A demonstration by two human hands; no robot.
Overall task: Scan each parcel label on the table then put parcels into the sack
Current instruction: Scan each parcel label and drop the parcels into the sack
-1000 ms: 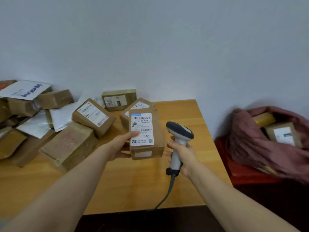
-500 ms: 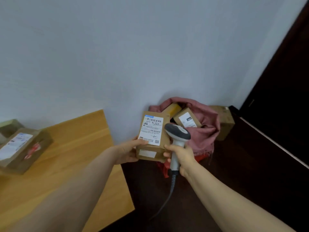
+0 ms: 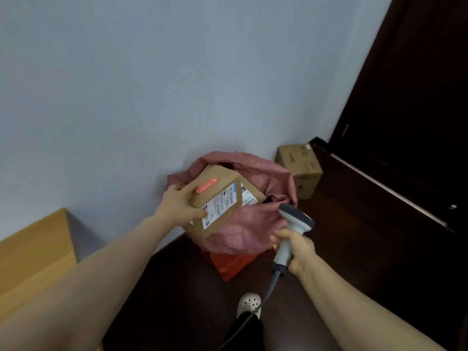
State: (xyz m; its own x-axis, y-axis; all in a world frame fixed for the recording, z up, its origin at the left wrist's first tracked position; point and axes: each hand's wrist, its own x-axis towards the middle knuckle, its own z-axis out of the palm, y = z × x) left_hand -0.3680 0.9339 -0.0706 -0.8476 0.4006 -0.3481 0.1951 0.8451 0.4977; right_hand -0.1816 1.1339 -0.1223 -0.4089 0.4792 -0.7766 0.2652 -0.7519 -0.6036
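Left hand (image 3: pixel 181 207) grips a brown parcel (image 3: pixel 220 190) by its near-left end, thumb on the label face, fingers wrapped over the taped side. The parcel is tilted, white label (image 3: pixel 221 205) facing up, with one orange tape strip (image 3: pixel 206 186) on the upper side. It sits over the open mouth of the pink sack (image 3: pixel 250 231); whether it rests on the contents or hangs clear, cannot tell.

Right hand (image 3: pixel 296 247) is closed round the handle of a grey scanner (image 3: pixel 295 219), head pointing up-left toward the sack and just beside the sack's right rim. Its cable (image 3: pixel 255 312) drops down toward the bottom edge. The hands are apart, with the sack's near rim between them.

A second parcel (image 3: pixel 249 196) lies inside the sack, only its label corner showing from under the held one. The sack stands against the pale wall (image 3: pixel 126 97) on a red base (image 3: pixel 230 266).

Room: dark floor (image 3: pixel 367 249) lies open to the right and in front of the sack. A cardboard box (image 3: pixel 301 171) sits just beside the sack's right, against the wall. The dark door (image 3: pixel 417 97) is further right. The table (image 3: pixel 30 252) corner is at the left, well apart from the sack.

Counts — two hands, one scanner, two parcels, one sack, one floor box, one white shoe (image 3: pixel 249 302).
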